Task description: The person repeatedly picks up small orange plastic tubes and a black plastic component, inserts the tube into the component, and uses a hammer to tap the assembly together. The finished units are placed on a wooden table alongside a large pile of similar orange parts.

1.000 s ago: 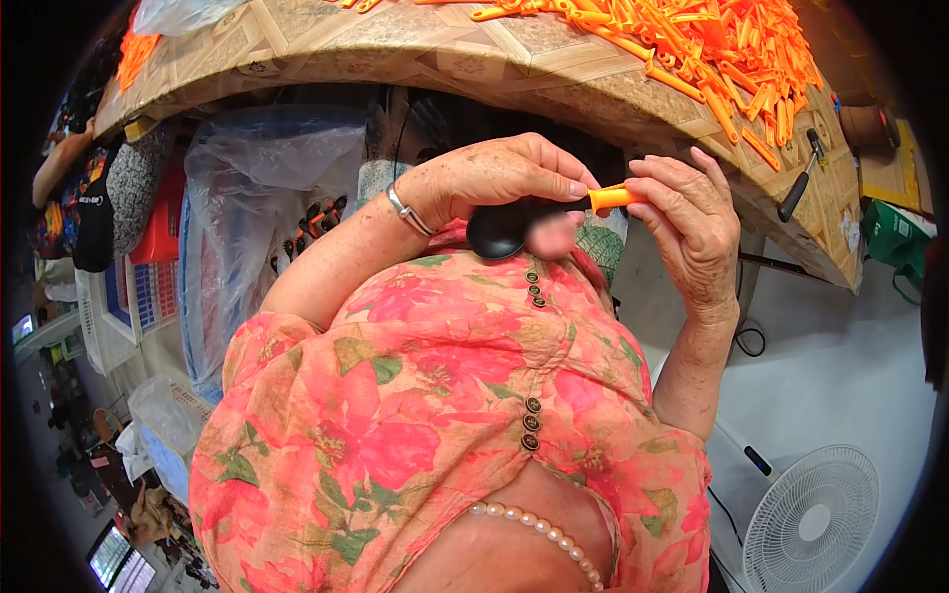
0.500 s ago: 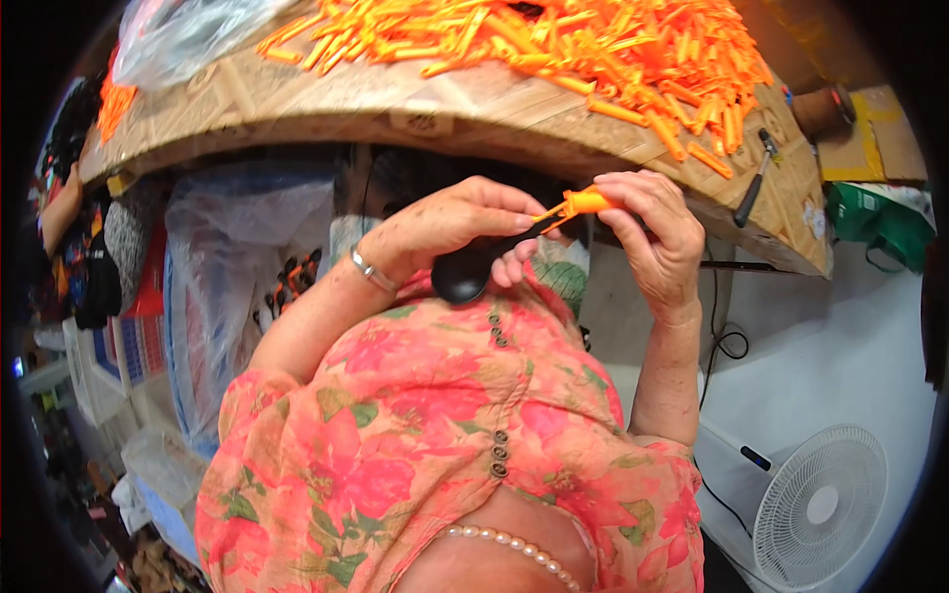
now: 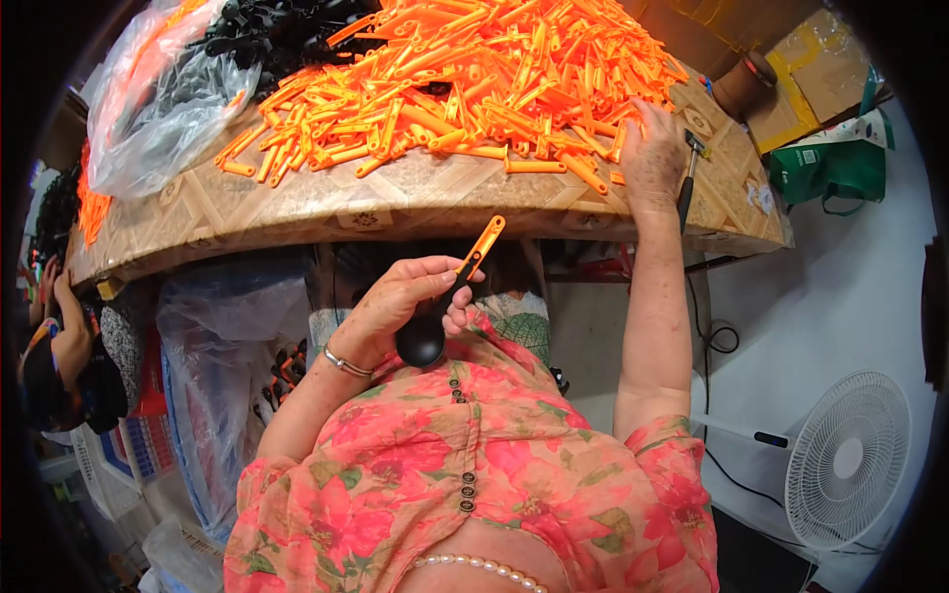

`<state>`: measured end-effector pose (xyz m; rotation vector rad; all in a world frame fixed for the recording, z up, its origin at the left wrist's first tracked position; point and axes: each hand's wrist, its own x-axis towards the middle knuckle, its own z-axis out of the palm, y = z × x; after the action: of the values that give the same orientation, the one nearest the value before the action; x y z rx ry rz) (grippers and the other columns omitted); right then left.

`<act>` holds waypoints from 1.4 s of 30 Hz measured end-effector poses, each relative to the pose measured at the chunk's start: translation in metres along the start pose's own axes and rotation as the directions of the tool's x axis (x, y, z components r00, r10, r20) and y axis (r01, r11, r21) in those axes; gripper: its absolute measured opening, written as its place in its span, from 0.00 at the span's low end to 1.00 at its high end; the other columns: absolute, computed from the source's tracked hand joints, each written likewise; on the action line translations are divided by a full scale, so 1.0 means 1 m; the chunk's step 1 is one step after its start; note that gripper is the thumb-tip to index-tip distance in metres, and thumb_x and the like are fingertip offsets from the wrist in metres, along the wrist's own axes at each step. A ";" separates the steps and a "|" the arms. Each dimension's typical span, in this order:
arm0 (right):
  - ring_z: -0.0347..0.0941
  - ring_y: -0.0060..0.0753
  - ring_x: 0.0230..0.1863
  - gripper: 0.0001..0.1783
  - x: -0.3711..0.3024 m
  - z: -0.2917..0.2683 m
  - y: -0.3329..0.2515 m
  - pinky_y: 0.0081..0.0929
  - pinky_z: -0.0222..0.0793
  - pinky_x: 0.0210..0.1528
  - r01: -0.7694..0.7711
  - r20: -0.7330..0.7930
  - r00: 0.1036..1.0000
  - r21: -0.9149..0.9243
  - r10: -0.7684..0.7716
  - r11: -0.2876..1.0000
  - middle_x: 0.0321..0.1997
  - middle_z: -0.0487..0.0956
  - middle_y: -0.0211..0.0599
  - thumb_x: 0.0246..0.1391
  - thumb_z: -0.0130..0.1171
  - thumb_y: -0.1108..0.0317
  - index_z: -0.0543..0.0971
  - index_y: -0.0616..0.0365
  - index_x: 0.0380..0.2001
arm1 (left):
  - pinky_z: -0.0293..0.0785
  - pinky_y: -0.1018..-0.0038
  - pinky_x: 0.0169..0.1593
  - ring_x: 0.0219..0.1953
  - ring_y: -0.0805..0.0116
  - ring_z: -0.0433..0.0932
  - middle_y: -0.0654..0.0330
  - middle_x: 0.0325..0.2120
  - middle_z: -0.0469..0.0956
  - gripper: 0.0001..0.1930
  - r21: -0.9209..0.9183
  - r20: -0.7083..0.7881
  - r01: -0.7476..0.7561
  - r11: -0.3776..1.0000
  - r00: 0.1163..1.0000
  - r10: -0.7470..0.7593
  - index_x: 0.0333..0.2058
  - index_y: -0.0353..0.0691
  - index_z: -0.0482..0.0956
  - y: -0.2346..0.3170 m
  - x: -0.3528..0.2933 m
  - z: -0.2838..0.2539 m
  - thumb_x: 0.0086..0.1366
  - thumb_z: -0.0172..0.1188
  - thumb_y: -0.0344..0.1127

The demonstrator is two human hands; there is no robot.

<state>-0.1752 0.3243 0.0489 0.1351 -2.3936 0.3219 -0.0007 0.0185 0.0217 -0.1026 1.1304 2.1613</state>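
Note:
My left hand [image 3: 405, 301] is closed around a black spoon [image 3: 422, 339] in front of my chest. Its round bowl hangs low on the left, and the handle slants up to the right. A flat orange strip [image 3: 486, 242] with a hole at its tip forms the handle's upper part. Farther off, my right hand [image 3: 652, 158] reaches to the right end of a heap of orange plastic handles [image 3: 534, 79] on the table. Its fingers stretch out among the pieces, and the fingertips are partly hidden. One orange handle lies beside the thumb.
The tabletop [image 3: 395, 212] curves across in front of me. A hammer-like tool [image 3: 689, 173] lies right of my right hand. Black parts [image 3: 272, 44] and a plastic bag [image 3: 158, 138] sit back left. A lined bin [image 3: 232, 346] stands below; a white fan [image 3: 847, 460] is at right.
My right hand has left the spoon's handle end, where it held an orange piece, and moved away to the heap. My left hand still grips the spoon, its handle now pointing more upward.

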 end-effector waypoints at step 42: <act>0.75 0.14 0.33 0.11 -0.143 -0.044 -0.115 0.17 0.72 0.34 -0.666 0.670 0.742 0.741 -0.022 0.088 0.42 0.80 0.29 0.53 0.67 0.75 0.82 0.61 0.41 | 0.77 0.83 0.32 0.26 0.80 0.78 0.66 0.27 0.77 0.11 0.201 0.002 -0.106 0.974 0.994 0.108 0.45 0.36 0.78 -0.014 0.005 -0.002 0.72 0.56 0.38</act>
<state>-0.0195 0.2265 0.0075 0.2500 -2.1875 2.4369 0.0036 0.0258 0.0087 0.0396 1.3804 2.1270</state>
